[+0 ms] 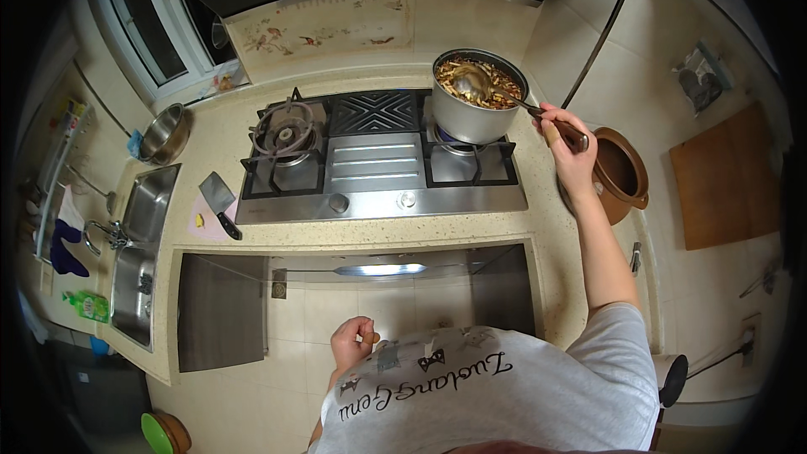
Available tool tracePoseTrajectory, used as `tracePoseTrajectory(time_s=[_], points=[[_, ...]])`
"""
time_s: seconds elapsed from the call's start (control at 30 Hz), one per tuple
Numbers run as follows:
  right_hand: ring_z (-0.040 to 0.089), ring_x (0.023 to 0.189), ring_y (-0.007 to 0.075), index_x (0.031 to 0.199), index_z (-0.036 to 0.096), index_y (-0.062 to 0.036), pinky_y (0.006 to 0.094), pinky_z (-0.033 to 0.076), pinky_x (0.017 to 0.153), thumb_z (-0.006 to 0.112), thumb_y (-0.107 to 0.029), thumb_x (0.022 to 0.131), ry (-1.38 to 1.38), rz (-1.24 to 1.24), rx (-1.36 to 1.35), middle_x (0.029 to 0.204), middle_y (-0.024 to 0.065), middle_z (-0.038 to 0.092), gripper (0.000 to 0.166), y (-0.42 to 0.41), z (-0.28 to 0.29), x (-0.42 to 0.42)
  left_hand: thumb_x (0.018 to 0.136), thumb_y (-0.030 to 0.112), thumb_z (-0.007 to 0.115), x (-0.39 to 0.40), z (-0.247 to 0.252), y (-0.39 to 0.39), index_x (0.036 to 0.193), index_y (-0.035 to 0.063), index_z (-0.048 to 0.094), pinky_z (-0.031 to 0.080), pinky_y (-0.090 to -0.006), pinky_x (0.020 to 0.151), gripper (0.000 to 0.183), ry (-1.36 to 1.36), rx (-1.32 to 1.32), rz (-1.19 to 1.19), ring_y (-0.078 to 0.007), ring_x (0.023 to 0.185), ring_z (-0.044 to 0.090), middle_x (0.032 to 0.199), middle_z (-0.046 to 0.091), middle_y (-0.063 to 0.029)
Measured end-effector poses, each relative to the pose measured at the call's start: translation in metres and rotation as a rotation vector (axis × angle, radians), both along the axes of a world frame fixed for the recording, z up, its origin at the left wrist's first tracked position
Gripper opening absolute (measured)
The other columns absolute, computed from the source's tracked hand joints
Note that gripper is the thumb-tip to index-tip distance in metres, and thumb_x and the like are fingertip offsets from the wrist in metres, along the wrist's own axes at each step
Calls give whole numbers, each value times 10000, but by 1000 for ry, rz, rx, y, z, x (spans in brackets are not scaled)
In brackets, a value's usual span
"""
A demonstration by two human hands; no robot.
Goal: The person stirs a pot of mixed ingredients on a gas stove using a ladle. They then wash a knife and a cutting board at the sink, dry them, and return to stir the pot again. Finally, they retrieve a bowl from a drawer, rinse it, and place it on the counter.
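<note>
My right hand (570, 148) grips the dark handle of a metal ladle (473, 83), whose bowl rests at the surface inside a deep metal pot (474, 123). The pot stands on the right burner of a gas stove (378, 167) and is filled nearly to the rim with many small brown, yellow and reddish pieces in liquid. A bluish glow shows under it. Near my body, below the counter's front edge, my left hand (354, 335) is curled in a loose fist, with no object seen in it.
A brown clay pot (620, 170) stands right of the stove, below my right forearm. On the left, a cleaver (218, 192) lies over a pink board (197, 208) with a small yellow piece. Beyond are a double sink (151, 202) and a metal bowl (169, 132).
</note>
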State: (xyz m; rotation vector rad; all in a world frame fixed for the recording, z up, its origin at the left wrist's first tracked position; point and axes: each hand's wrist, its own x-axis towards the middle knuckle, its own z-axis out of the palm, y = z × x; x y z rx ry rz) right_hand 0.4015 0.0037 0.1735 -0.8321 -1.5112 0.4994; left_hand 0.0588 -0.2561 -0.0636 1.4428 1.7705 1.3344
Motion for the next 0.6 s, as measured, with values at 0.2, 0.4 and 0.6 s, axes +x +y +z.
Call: tracePoseTrajectory(time_s=[0.2, 0.4, 0.6], points=[[634, 632, 141, 900, 611, 27, 241, 520, 573, 611, -77, 876, 280, -95, -200, 751, 55, 620, 107, 37, -19, 16, 779, 58, 692, 1, 7, 3, 780, 38, 629, 466, -283, 491, 66, 21, 14, -15, -164, 506, 558, 595, 579, -69], [629, 592, 140, 902, 613, 7, 237, 503, 516, 629, -114, 868, 291, -190, -359, 739, 51, 624, 126, 48, -14, 20, 780, 62, 695, 3, 8, 2, 787, 37, 631, 468, -281, 489, 69, 4, 11, -3, -157, 505, 558, 598, 580, -69], [629, 675, 110, 950, 627, -36, 240, 482, 540, 619, -74, 860, -174, 2, -212, 763, 33, 634, 98, 25, 12, 1, 785, 57, 691, -4, -15, -3, 798, 32, 630, 469, -282, 493, 67, -167, -75, -38, -159, 511, 560, 607, 581, -70]])
